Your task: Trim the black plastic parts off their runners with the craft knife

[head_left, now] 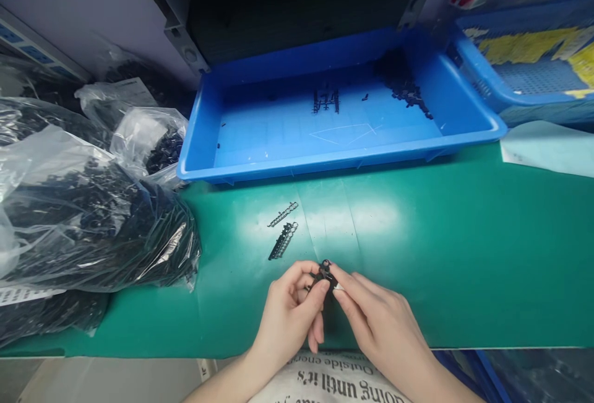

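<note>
While the left hand [286,311] pinches a small black part [323,272] between its thumb and bent fingers, the right hand [383,315] meets it from three o'clock, thumb and forefinger gripping its near edge; a small ring stands up at the part's twelve o'clock end, and the fingertips hide much of the rest. Held low over the green mat [440,229], the part sits at the centre of this clock. Toward eleven o'clock, just beyond the left hand, lie a thin black strip [283,214] and, nearer, a thicker black piece [281,242], both slanting toward one o'clock. A blue tray [278,173] spans twelve, with a black frame-like piece [326,103] inside and a heap of black parts [408,87] toward one. Clear bags [93,217] of dark parts bulge from nine to ten; a blue basket [492,78] with yellow contents and a pale sheet [547,148] lie around two.
</note>
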Motion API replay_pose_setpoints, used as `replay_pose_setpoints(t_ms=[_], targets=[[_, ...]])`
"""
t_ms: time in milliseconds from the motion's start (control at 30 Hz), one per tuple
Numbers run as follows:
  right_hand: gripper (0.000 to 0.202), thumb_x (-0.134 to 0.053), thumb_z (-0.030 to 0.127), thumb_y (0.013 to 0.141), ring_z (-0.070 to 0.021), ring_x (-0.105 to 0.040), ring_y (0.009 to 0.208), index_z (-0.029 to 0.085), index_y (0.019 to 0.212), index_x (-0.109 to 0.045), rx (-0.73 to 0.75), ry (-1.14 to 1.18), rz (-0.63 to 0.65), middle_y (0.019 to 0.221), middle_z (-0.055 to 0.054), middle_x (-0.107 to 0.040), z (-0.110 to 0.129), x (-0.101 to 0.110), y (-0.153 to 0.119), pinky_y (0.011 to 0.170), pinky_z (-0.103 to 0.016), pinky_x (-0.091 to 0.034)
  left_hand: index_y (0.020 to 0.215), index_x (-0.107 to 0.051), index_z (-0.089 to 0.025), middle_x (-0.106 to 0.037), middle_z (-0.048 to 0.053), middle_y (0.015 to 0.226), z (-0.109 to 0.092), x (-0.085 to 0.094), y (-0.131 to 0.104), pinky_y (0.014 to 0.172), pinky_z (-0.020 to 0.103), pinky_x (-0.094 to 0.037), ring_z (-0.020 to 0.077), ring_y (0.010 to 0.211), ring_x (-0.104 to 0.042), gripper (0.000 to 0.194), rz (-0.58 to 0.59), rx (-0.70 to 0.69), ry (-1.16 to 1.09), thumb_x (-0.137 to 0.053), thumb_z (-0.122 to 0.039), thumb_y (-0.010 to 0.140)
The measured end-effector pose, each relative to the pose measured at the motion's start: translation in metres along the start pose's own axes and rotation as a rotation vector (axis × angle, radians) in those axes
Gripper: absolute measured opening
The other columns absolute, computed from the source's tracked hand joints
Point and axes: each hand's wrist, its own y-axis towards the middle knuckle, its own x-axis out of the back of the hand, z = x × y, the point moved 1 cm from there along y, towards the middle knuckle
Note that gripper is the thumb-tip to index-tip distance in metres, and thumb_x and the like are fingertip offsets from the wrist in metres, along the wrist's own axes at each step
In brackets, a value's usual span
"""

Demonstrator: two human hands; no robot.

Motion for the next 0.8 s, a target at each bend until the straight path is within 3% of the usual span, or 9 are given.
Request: replay_pose_setpoints(t_ms=[100, 167, 233, 333, 467, 633, 700, 800], targets=[[0.039, -0.026, 0.025, 0.092, -0.018, -0.064, 0.071, 0.02, 0.124, -0.047, -0.015, 0.029, 0.013, 0.089, -0.006, -0.067, -0.002, -0.001, 0.0, 0.049, -0.029, -0.051, 0.09, -0.043, -0.02, -0.051, -0.007, 0.049, -0.001, 0.01, 0.002, 0.037, 0.02, -0.04, 0.0099, 0.035, -0.049, 0.021, -0.016, -0.054, 0.153, -0.044, -0.04, 0.084], [0.038, -0.026, 0.026, 0.092, -0.0178, -0.065, 0.079, 0.022, 0.125, -0.046, -0.043, 0.062, 0.032, 0.099, -0.005, -0.066, -0.004, -0.001, -0.001, 0.056, -0.03, -0.053, 0.09, -0.043, -0.02, -0.053, -0.004, 0.058, -0.004, 0.023, 0.006, 0.047, 0.024, -0.045, 0.0112, 0.046, -0.053, 0.015, -0.166, -0.176, 0.409, -0.039, -0.033, 0.085], [0.038, -0.026, 0.028, 0.092, -0.0181, -0.065, 0.081, 0.022, 0.124, -0.047, -0.074, 0.082, 0.047, 0.103, -0.005, -0.065, -0.006, -0.001, -0.001, 0.059, -0.031, -0.054, 0.092, -0.045, -0.02, -0.056, 0.001, 0.073, -0.007, 0.038, 0.013, 0.057, 0.028, -0.046, 0.0143, 0.061, -0.057, 0.013, -0.393, -0.31, 0.701, -0.038, -0.028, 0.084], [0.038, -0.028, 0.033, 0.091, -0.0194, -0.065, 0.076, 0.021, 0.12, -0.05, -0.107, 0.094, 0.075, 0.097, -0.005, -0.067, -0.008, -0.001, 0.0, 0.055, -0.032, -0.054, 0.096, -0.05, -0.018, -0.056, 0.007, 0.089, -0.01, 0.056, 0.027, 0.062, 0.032, -0.046, 0.02, 0.077, -0.058, 0.019, -0.565, -0.33, 1.002, -0.044, -0.03, 0.082], [0.036, -0.032, 0.036, 0.09, -0.0203, -0.065, 0.075, 0.02, 0.114, -0.053, -0.142, 0.143, 0.114, 0.095, -0.005, -0.067, -0.007, 0.001, 0.004, 0.056, -0.033, -0.053, 0.089, -0.053, -0.019, -0.057, 0.004, 0.084, -0.011, 0.064, 0.039, 0.06, 0.03, -0.045, 0.0185, 0.074, -0.058, 0.016, -0.514, -0.276, 1.062, -0.048, -0.032, 0.082], [0.035, -0.035, 0.039, 0.087, -0.0183, -0.062, 0.066, 0.022, 0.11, -0.055, -0.217, 0.288, 0.149, 0.079, -0.001, -0.067, -0.004, 0.003, 0.012, 0.057, -0.031, -0.049, 0.078, -0.052, -0.02, -0.057, 0.002, 0.085, -0.014, 0.054, 0.024, 0.061, 0.026, -0.042, 0.0156, 0.075, -0.055, 0.011, -0.518, -0.405, 0.915, -0.05, -0.03, 0.08], [0.034, -0.038, 0.04, 0.086, -0.0167, -0.058, 0.061, 0.022, 0.11, -0.055, -0.238, 0.371, 0.15, 0.068, 0.001, -0.063, -0.002, 0.003, 0.018, 0.056, -0.029, -0.046, 0.075, -0.051, -0.02, -0.059, 0.002, 0.088, -0.016, 0.044, 0.013, 0.06, 0.025, -0.039, 0.0152, 0.078, -0.054, 0.009, -0.434, -0.426, 0.841, -0.052, -0.028, 0.079], [0.028, -0.042, 0.038, 0.083, -0.0141, -0.053, 0.058, 0.02, 0.099, -0.057, -0.271, 0.536, 0.156, 0.062, 0.002, -0.057, 0.001, 0.004, 0.027, 0.055, -0.025, -0.041, 0.072, -0.05, -0.02, -0.056, -0.001, 0.072, -0.016, 0.03, 0.002, 0.053, 0.023, -0.034, 0.0122, 0.064, -0.049, 0.009, -0.229, -0.278, 0.645, -0.054, -0.027, 0.076]])
